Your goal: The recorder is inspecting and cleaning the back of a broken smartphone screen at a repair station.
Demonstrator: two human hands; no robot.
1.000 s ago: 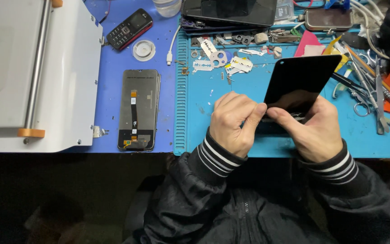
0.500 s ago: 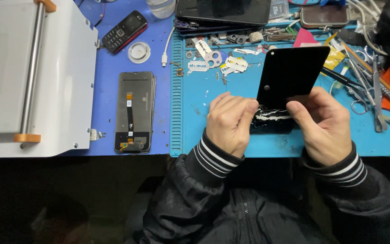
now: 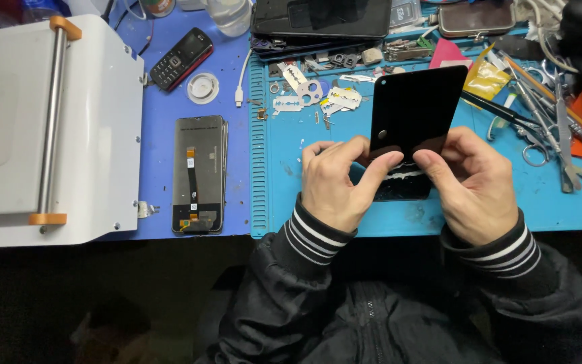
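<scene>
Black and shiny, the thin phone panel [image 3: 417,111] is tipped up over the teal mat [image 3: 291,202]. Left hand [image 3: 337,183] and right hand [image 3: 474,180] both pinch its bottom edge, so its face shows. A screen part [image 3: 199,174] lies apart on the left

Phone-repair workshop. Evidence: worktop under blue repair mat [image 3: 318,202]; loose razor blades [image 3: 318,94]; tweezers and scissors [image 3: 547,128]; detached screen panel [image 3: 199,174]; keypad phone [image 3: 182,58]; white screen-separator machine [image 3: 48,128].
</scene>
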